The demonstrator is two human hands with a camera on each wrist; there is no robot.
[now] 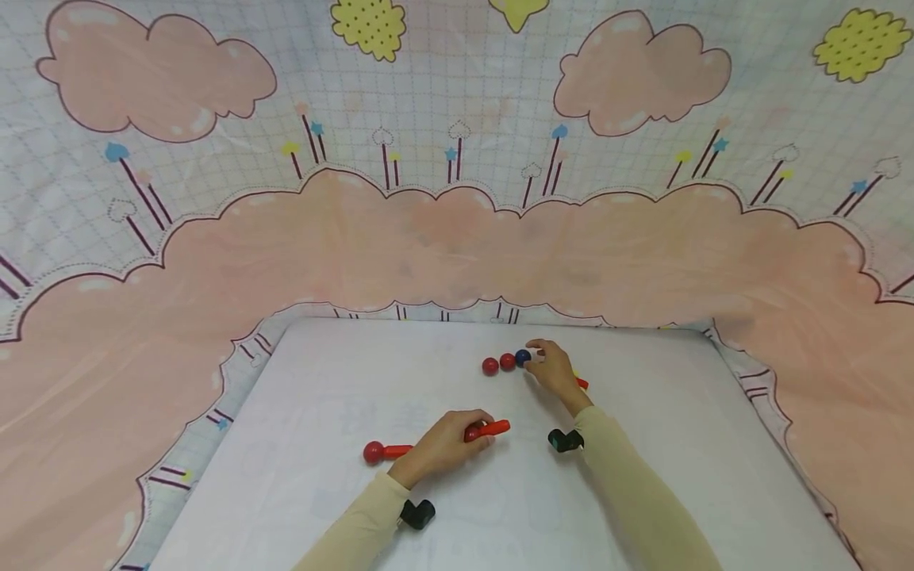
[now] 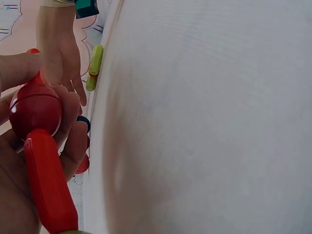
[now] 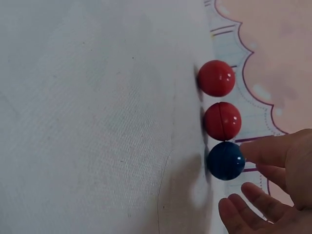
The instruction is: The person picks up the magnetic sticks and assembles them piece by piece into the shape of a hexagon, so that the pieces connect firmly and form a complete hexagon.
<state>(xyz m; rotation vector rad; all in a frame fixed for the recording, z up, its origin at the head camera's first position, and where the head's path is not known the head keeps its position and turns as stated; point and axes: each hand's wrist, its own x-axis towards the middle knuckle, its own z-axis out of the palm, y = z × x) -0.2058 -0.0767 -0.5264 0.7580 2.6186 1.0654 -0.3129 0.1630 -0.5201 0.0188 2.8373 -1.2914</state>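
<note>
My left hand (image 1: pixel 444 441) grips a red ball (image 2: pixel 35 111) with a red stick (image 2: pixel 48 180) joined to it. A second red piece (image 2: pixel 35 73) runs from the ball's other side under the thumb. Another red ball (image 1: pixel 374 452) with a red stick (image 1: pixel 397 451) shows beside the left wrist; the hand hides whether it joins the held piece. At the far side, my right hand (image 1: pixel 553 369) is at a blue ball (image 3: pixel 226 161), one digit at its edge and the other fingers spread apart. Two red balls (image 3: pixel 216 78) (image 3: pixel 223 121) line up beside the blue one.
A yellow and red stick (image 1: pixel 581 382) lies partly behind the right wrist on the white table (image 1: pixel 321 381). A cloud-patterned cloth (image 1: pixel 443 246) hangs behind the table's far edge. Dark wrist cameras (image 1: pixel 566 440) sit on both sleeves.
</note>
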